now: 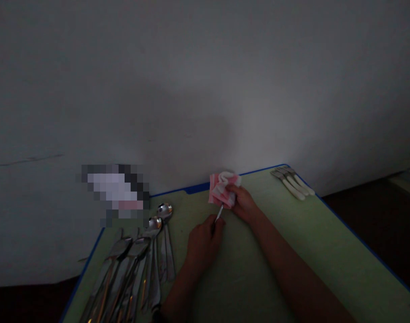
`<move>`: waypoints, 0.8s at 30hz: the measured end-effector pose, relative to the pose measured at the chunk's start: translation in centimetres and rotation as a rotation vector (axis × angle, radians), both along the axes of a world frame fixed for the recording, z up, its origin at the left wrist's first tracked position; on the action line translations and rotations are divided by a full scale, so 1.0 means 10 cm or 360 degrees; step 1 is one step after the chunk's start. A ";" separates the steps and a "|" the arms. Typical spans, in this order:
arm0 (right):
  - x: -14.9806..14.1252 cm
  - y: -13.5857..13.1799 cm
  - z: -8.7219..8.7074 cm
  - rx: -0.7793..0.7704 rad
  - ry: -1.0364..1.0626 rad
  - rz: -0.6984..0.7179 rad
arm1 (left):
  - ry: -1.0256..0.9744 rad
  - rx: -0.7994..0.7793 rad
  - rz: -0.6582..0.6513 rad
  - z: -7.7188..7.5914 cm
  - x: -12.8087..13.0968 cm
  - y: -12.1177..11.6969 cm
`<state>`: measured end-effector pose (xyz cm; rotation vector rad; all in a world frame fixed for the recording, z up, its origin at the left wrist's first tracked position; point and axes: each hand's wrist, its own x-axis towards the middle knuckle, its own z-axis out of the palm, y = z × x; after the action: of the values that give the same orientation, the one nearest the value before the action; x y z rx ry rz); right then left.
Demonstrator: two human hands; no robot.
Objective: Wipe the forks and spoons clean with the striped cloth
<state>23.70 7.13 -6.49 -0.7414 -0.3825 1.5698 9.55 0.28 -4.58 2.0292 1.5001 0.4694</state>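
- Fingers point(214, 223) of the left hand point(203, 246) sit together, pinched on the thin metal handle point(219, 213) of a piece of cutlery; the dim light hides exactly how the fingertips meet it.
- Fingers of the right hand point(244, 204) curl closed around a bunched pink-and-white cloth point(222, 189). The cloth covers the far end of the piece of cutlery, so its kind cannot be told.
- The handle slants up from the left fingers into the cloth, with the two hands just beside each other.
- The grip looks sound: a tight pinch on the bare handle gives steady control, and keeping the folds closed around the metal would give the cloth even contact.
- Just beyond the right fingers runs the blue edge of the green table point(326, 251), with a pale wall point(205, 89) behind it.
- Farther right of the fingers, white-handled cutlery point(294, 184) lies in a close row near the table's far corner.
- Well left of the left fingers, two spoons point(164, 211) lie beside a heap of knives point(119, 273), handles and blades overlapping.
- Past the spoons, away from the fingers, a pixelated patch point(114, 188) hides whatever stands there.
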 end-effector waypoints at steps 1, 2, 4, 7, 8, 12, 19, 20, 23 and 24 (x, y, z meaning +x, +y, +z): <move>0.00 0.00 0.00 0.0004 0.0003 -0.0003 | 0.0001 -0.0001 0.0001 0.00 0.00 0.00; 0.00 0.00 0.00 0.0008 0.0006 -0.0005 | 0.0003 -0.0003 0.0001 0.00 0.00 0.00; -0.01 0.00 0.01 0.0015 0.0011 -0.0006 | 0.0006 -0.0004 0.0001 -0.01 -0.01 0.00; -0.02 0.00 0.01 0.0035 0.0035 -0.0030 | 0.0014 -0.0010 0.0003 -0.01 0.00 0.00; -0.02 0.00 0.02 0.0043 0.0044 -0.0041 | 0.0017 -0.0012 0.0004 -0.01 0.00 0.00; -0.02 0.01 0.01 0.0066 0.0068 -0.0043 | 0.0023 -0.0015 -0.0001 -0.02 0.00 0.00; -0.02 0.02 0.00 0.0067 0.0075 -0.0040 | 0.0023 -0.0003 -0.0010 -0.03 0.00 0.01; -0.02 0.02 0.00 0.0069 0.0076 -0.0039 | 0.0021 -0.0002 -0.0012 -0.03 0.00 0.01; -0.03 0.01 0.01 0.0076 0.0073 -0.0038 | 0.0017 -0.0003 -0.0008 -0.03 0.00 0.01; -0.02 0.01 0.01 0.0078 0.0070 -0.0038 | 0.0015 -0.0005 -0.0004 -0.03 0.00 0.01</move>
<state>23.45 7.27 -6.43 -0.6708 -0.3771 1.5463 9.56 0.34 -4.86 2.0336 1.5025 0.4570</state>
